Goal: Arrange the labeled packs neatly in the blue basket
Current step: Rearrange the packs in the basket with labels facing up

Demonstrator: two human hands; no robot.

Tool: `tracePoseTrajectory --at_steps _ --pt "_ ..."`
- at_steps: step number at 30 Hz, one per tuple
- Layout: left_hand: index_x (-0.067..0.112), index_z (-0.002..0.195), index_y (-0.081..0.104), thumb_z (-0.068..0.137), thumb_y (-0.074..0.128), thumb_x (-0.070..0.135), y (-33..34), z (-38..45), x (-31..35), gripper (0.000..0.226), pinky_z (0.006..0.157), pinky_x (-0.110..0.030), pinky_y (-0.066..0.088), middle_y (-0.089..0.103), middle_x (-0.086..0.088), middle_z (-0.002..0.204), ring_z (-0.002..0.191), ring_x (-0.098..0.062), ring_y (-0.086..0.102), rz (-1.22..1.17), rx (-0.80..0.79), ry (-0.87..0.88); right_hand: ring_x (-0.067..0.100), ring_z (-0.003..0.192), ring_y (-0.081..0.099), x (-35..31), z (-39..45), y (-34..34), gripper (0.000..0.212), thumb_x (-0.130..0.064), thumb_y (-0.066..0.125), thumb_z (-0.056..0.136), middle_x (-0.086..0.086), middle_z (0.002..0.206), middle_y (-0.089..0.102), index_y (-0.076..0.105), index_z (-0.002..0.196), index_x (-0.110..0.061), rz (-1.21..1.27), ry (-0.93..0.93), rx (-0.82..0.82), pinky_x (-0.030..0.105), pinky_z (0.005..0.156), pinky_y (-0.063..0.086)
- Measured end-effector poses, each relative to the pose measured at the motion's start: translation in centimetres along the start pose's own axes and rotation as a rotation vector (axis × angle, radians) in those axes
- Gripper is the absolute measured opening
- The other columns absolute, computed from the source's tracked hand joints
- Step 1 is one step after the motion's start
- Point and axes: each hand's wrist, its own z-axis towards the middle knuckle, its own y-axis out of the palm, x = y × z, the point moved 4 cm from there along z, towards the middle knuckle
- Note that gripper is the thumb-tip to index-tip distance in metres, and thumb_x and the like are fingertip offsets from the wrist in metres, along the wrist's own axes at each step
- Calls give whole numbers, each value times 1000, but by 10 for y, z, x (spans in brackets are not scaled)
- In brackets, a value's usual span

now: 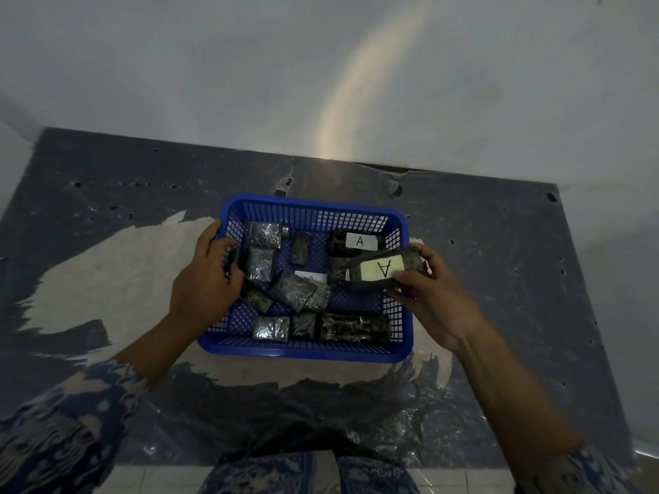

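A blue plastic basket (310, 351) stands on the table and holds several dark, plastic-wrapped packs. My right hand (428, 297) grips a dark pack with a white label marked A (381, 270) over the basket's right side. Another pack labelled A (360, 241) lies at the back right of the basket. A loose heap of packs (297, 290) sits in the middle, and a long pack (353, 328) lies along the front wall. My left hand (205, 279) is at the basket's left wall, with its fingers curled inside round a dark pack (235, 258) that is mostly hidden.
The table (107, 279) is covered with a worn dark sheet with pale bare patches. A white wall rises behind it. The table's right edge (585, 279) and a strip of tiled floor at the bottom are visible.
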Motion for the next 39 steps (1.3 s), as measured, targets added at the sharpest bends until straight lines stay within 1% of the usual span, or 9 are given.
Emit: tracePoseTrajectory --at_steps 6,11,13,17,21,23,29,33,39 --pt "15 126 53 88 67 16 0 0 -1 40 57 -30 41 27 0 162 87 -31 66 8 7 2 28 100 65 0 4 9 48 -2 56 91 18 117 65 47 138 -6 98 42 -19 45 91 54" --pt "15 126 54 87 68 15 0 0 0 41 57 -29 39 27 0 162 85 -32 66 6 8 8 27 99 65 -5 15 20 28 -14 49 93 7 106 71 70 110 -24 -50 65 -90 53 88 54" --pt "15 126 54 87 68 15 0 0 -1 41 56 -30 39 27 0 162 83 -32 65 10 7 5 22 95 69 -7 22 25 25 -17 52 96 3 106 72 66 112 -31 -267 56 -60 42 76 59" --pt "13 126 55 87 69 14 1 0 0 41 55 -30 41 27 -2 162 81 -32 65 4 10 24 3 87 63 -7 34 36 31 -33 54 98 -16 106 61 49 127 -42 -1133 -179 -206 15 66 49" --pt "14 126 54 88 68 15 1 0 -2 40 55 -28 40 27 -1 162 80 -30 65 -7 11 23 21 90 62 5 44 48 34 -37 62 91 3 112 64 48 120 -25 -1714 -311 -263 37 74 54" --pt "15 125 54 88 68 15 1 0 -2 39 54 -27 39 27 0 162 78 -29 64 -10 14 30 24 91 61 11 47 53 33 -38 60 91 5 110 65 51 118 -22 -1866 -340 -278 37 72 51" --pt "15 127 53 89 67 16 1 0 -2 41 52 -33 47 26 0 162 81 -30 65 -12 12 26 27 101 56 34 54 58 33 -36 63 92 9 114 56 59 115 -13 -1808 -327 -364 40 86 50" --pt "16 127 53 88 68 17 0 0 -3 42 52 -32 46 26 1 162 79 -31 65 -2 9 23 31 108 54 43 55 51 35 -40 56 95 11 117 59 64 116 -14 -1922 -480 -257 40 94 44" --pt "16 127 53 89 67 17 1 1 -4 41 53 -34 48 26 1 162 85 -31 65 2 6 10 28 99 57 46 53 49 21 -30 58 95 10 107 66 64 105 -13 -1801 -543 -166 35 82 44"
